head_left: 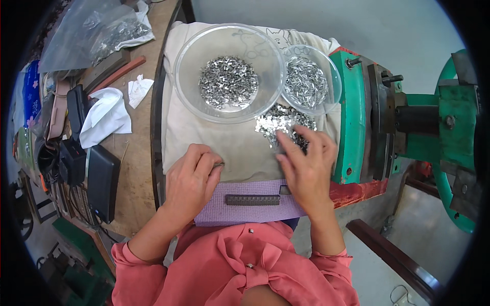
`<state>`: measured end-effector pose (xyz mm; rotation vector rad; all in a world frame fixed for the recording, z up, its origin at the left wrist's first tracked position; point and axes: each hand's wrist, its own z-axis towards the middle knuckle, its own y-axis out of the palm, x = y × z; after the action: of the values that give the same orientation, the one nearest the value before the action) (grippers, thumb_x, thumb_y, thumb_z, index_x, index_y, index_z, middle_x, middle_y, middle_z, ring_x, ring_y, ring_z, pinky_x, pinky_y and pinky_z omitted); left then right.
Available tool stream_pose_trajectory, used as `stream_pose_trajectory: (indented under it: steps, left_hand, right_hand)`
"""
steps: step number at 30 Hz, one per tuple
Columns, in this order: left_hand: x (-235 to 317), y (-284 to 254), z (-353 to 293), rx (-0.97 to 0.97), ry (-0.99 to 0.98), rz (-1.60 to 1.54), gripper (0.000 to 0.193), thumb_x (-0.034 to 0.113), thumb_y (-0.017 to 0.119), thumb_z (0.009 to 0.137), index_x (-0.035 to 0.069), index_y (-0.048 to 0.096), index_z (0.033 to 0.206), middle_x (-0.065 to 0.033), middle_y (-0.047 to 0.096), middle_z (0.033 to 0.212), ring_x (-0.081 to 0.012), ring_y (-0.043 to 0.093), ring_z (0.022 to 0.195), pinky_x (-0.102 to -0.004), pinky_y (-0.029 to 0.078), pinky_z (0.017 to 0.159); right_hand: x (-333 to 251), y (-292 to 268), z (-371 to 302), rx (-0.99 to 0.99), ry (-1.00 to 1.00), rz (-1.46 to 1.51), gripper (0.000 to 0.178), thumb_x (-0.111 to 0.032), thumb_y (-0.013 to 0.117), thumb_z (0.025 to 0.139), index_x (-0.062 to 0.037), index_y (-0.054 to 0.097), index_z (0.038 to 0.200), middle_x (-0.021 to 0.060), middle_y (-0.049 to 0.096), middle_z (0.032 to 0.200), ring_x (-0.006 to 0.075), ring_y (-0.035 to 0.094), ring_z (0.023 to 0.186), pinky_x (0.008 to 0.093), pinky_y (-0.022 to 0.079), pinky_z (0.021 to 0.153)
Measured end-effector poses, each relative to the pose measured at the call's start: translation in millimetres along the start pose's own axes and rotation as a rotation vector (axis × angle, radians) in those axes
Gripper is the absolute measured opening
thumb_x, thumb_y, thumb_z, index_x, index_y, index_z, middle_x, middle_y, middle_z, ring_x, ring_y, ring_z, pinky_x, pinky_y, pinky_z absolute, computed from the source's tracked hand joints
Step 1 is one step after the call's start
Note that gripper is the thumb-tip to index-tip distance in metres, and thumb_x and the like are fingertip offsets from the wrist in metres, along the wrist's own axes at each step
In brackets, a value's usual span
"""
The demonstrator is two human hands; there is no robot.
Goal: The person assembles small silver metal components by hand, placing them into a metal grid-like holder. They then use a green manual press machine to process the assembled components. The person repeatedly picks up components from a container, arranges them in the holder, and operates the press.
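Observation:
My left hand is closed over the beige cloth, fingers bent together. A bit of small dark metal pieces pokes out at its fingertips. My right hand reaches over a loose pile of small shiny metal pieces, its fingers apart and slightly blurred. Whether a fingertip touches a piece I cannot tell. Behind the pile stand a large clear plastic bowl with many short metal pieces and a smaller clear bowl with longer slivers. Nearest me, a dark slotted metal strip lies on a purple woven mat.
A green machine with a shaft and large green wheel borders the right side. On the wooden table at left are a black case, white cloth, a reddish bar and a clear plastic bag.

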<state>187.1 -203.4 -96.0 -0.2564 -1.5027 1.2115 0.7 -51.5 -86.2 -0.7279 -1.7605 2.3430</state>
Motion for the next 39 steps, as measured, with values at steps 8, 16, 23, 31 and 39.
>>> stream_pose_trajectory:
  steps: [8, 16, 23, 31, 39]
  left_hand:
    - [0, -2, 0, -0.064, 0.008, -0.012, 0.018, 0.002, 0.076, 0.074, 0.005, 0.062, 0.086, -0.0085, 0.057, 0.097, -0.0277, 0.062, 0.072, -0.0385, 0.049, 0.061]
    - [4, -8, -2, -0.088, 0.013, 0.043, 0.017, 0.002, 0.074, 0.074, 0.004, 0.060, 0.084, -0.0091, 0.057, 0.095, -0.0284, 0.062, 0.072, -0.0391, 0.049, 0.062]
    - [15, -20, 6, -0.103, 0.031, 0.073, 0.017, 0.003, 0.074, 0.074, 0.004, 0.059, 0.084, -0.0090, 0.057, 0.095, -0.0285, 0.061, 0.070, -0.0398, 0.049, 0.062]
    - [13, -17, 10, -0.218, 0.060, 0.192, 0.015, 0.004, 0.072, 0.075, 0.004, 0.059, 0.083, -0.0086, 0.056, 0.090, -0.0288, 0.063, 0.072, -0.0397, 0.051, 0.063]
    - [43, -43, 31, -0.179, -0.031, 0.003, 0.015, 0.005, 0.070, 0.075, 0.004, 0.058, 0.083, -0.0085, 0.055, 0.088, -0.0297, 0.062, 0.068, -0.0410, 0.050, 0.060]
  right_hand:
    - [-3, -4, -17, 0.041, 0.015, 0.072, 0.028, -0.015, 0.080, 0.075, -0.0191, 0.077, 0.103, 0.0053, 0.062, 0.122, 0.0320, 0.048, 0.117, 0.0434, 0.034, 0.098]
    - [-2, -2, -7, 0.106, -0.002, 0.122, 0.017, -0.013, 0.080, 0.074, -0.0160, 0.075, 0.090, 0.0038, 0.063, 0.117, 0.0308, 0.050, 0.116, 0.0435, 0.034, 0.097]
    - [-6, 8, 1, 0.055, -0.126, 0.116, 0.011, -0.015, 0.075, 0.075, -0.0126, 0.073, 0.086, 0.0041, 0.062, 0.116, 0.0282, 0.051, 0.117, 0.0438, 0.034, 0.098]
    - [-8, 11, 10, 0.052, -0.158, 0.144, 0.013, -0.016, 0.072, 0.075, -0.0085, 0.066, 0.084, 0.0053, 0.061, 0.112, 0.0273, 0.051, 0.118, 0.0428, 0.034, 0.099]
    - [-3, 6, 2, 0.111, -0.146, 0.215, 0.017, -0.015, 0.076, 0.074, -0.0104, 0.066, 0.087, 0.0019, 0.061, 0.112, 0.0269, 0.051, 0.117, 0.0443, 0.033, 0.099]
